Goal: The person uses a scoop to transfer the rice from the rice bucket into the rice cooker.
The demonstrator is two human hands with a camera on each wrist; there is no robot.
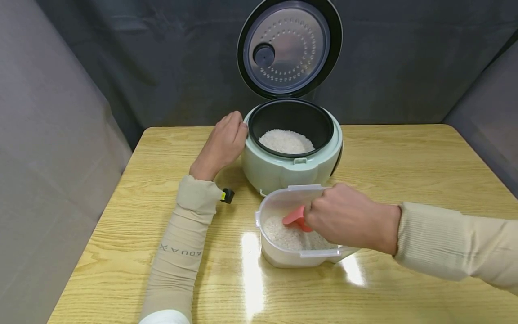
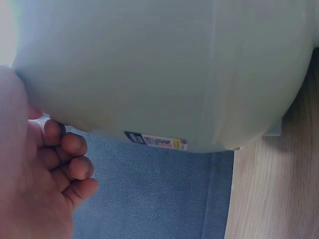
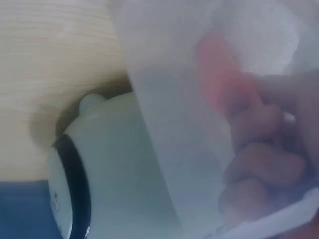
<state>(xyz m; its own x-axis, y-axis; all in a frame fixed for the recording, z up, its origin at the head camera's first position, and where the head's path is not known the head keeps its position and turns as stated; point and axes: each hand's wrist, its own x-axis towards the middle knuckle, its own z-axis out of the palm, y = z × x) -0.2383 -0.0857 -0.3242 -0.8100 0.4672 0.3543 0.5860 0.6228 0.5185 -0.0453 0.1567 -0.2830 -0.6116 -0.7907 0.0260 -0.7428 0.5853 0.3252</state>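
A pale green rice cooker (image 1: pixel 279 173) stands with its lid (image 1: pixel 291 45) raised, white rice (image 1: pixel 286 141) heaped in its dark inner pot (image 1: pixel 311 119). My left hand (image 1: pixel 226 144) grips the cooker's left side at the rim; the left wrist view shows its curled fingers (image 2: pixel 79 168) against the green body. In front of the cooker sits a translucent rice bin (image 1: pixel 279 258) with rice (image 1: pixel 279 231) inside. Reaching into it, my right hand (image 1: pixel 344 216) holds a pink scoop (image 1: pixel 297 219) by its handle. Through the bin's wall, the right wrist view shows curled fingers around that scoop (image 3: pixel 219 69).
Wood-grain table (image 1: pixel 404 180) lies under everything. Dark grey cloth (image 1: pixel 182 58) hangs behind it, with lighter panels (image 1: pixel 52 148) at the sides. The raised lid stands above the cooker's back. A small black device (image 1: pixel 228 195) sits at my left wrist.
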